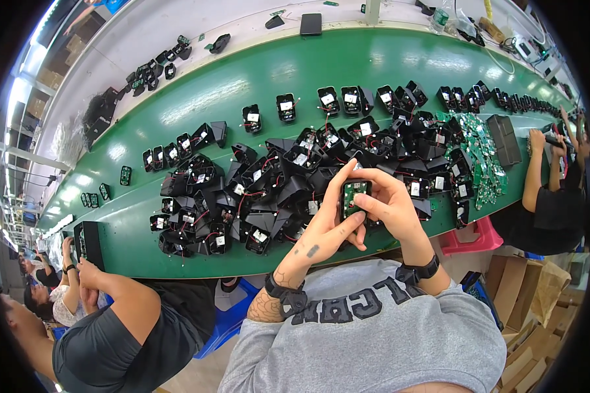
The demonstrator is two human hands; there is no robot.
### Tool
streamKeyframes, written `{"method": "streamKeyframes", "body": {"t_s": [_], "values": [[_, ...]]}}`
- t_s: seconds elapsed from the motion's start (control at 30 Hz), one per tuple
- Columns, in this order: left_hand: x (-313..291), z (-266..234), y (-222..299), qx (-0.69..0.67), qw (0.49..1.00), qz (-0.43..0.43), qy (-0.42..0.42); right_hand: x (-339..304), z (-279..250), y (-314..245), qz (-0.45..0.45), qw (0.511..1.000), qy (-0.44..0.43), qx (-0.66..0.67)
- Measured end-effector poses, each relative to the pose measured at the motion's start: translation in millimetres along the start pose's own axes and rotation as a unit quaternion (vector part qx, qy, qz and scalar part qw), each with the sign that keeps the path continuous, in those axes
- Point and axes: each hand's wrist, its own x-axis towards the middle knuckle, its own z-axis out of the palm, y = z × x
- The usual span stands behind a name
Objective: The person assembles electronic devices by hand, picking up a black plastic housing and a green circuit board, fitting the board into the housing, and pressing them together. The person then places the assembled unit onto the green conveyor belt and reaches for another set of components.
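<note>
Between my two hands is a small black plastic housing with a green circuit board (pixel 349 194) set in it. My left hand (pixel 330 219) grips the housing from its left side, thumb near its lower end. My right hand (pixel 393 204) wraps round the other side, its thumb pressed on the board. Some fingers of both hands are hidden behind the housing. Just beyond and to the left lies a big heap of black housings (pixel 288 190), many showing white parts and thin red wires.
A pile of bare green circuit boards (pixel 482 157) lies right of the heap, beside black trays (pixel 503 141). Housings stand in a row along the green bench (pixel 196 108). Co-workers sit at both sides, one with a black box (pixel 88 242). A pink stool (pixel 475 237) and cardboard boxes (pixel 511 288) are at right.
</note>
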Motion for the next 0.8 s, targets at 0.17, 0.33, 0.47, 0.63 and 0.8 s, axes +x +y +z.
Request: {"method": "streamKeyframes", "body": {"t_s": [0.17, 0.33, 0.47, 0.63, 0.8], "values": [[-5, 2, 9, 0.014, 1.0, -0.009, -0.022, 0, 1, 10, -0.047, 0.998, 0.015, 0.028], [-3, -1, 5, 0.041, 0.999, 0.001, -0.008, 0, 4, 7, -0.05, 0.998, 0.018, 0.02], [0, 1, -2, 0.047, 0.999, 0.013, 0.018, 3, 3, 11, -0.034, 0.999, 0.031, 0.0], [-1, -1, -5, 0.061, 0.997, 0.026, 0.039, 5, 5, 9, -0.027, 0.999, 0.025, -0.023], [1, -7, 3, 0.167, 0.983, 0.064, 0.044, 9, 6, 12, -0.047, 0.998, 0.039, -0.034]]}}
